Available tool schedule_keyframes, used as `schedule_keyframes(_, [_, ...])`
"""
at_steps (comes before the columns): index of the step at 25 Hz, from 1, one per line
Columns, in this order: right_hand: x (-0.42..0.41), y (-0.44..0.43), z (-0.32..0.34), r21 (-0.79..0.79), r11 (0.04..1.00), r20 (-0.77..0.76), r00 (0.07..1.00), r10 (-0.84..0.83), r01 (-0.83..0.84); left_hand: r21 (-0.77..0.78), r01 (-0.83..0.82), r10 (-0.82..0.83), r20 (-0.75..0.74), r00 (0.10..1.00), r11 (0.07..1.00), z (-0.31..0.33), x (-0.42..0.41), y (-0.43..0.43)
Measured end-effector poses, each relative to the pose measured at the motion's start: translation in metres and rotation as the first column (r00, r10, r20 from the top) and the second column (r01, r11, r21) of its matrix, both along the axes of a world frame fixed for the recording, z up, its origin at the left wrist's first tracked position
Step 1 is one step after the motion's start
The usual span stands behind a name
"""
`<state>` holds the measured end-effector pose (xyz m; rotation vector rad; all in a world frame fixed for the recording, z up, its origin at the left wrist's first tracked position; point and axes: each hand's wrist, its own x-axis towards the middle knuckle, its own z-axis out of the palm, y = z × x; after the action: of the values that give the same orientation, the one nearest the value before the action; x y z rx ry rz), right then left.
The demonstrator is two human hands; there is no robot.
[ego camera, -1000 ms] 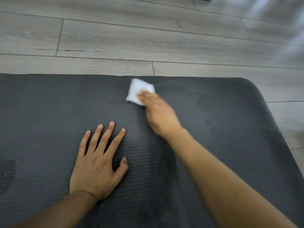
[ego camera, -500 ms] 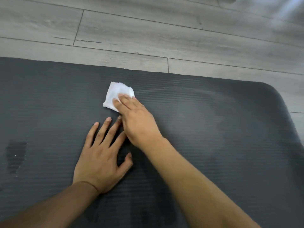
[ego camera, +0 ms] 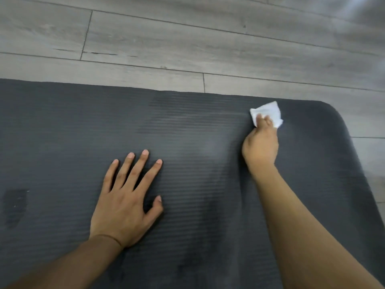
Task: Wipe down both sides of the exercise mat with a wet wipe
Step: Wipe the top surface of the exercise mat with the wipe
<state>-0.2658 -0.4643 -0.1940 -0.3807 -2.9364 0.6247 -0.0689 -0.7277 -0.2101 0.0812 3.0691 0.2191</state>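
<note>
A dark grey ribbed exercise mat (ego camera: 187, 205) lies flat on the floor and fills the lower part of the head view. A folded white wet wipe (ego camera: 268, 113) lies on the mat near its far right rounded corner. My right hand (ego camera: 260, 144) presses the wipe onto the mat with its fingertips on top of it. My left hand (ego camera: 125, 201) rests flat on the middle of the mat, palm down, fingers spread. Darker damp streaks show on the mat between my hands.
Grey wood-plank floor (ego camera: 187, 38) runs beyond the mat's far edge and to its right. A small dark patch (ego camera: 14, 205) marks the mat at the far left.
My right hand has swept the wipe from just above my left hand's fingers to the far right corner of the mat. My left hand stays planted.
</note>
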Motion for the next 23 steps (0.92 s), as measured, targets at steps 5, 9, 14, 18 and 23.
schedule_keyframes(5, [0.055,-0.149,-0.014,0.033,0.678,0.076,0.679,0.731,-0.734,0.044,0.016,-0.015,-0.024,1.000,0.999,-0.002,0.001,-0.003])
schedule_keyframes(9, [0.049,-0.033,0.006,0.095,0.929,0.106,0.932,0.347,-0.357,0.041,0.027,-0.026,-0.015,1.000,0.999,-0.003,0.002,-0.006])
schedule_keyframes(14, [0.066,0.046,0.030,0.135,0.965,0.235,0.938,-0.254,0.227,0.038,0.012,-0.011,-0.010,1.000,0.999,-0.001,0.000,-0.002])
schedule_keyframes(18, [0.085,-0.073,0.002,-0.050,0.971,0.017,0.972,0.236,-0.235,0.040,0.019,-0.018,-0.018,1.000,0.999,-0.002,0.001,-0.003])
schedule_keyframes(23, [0.108,-0.130,0.007,-0.103,0.720,0.121,0.710,0.694,-0.686,0.058,0.040,-0.038,-0.032,0.999,0.997,-0.002,0.000,-0.006])
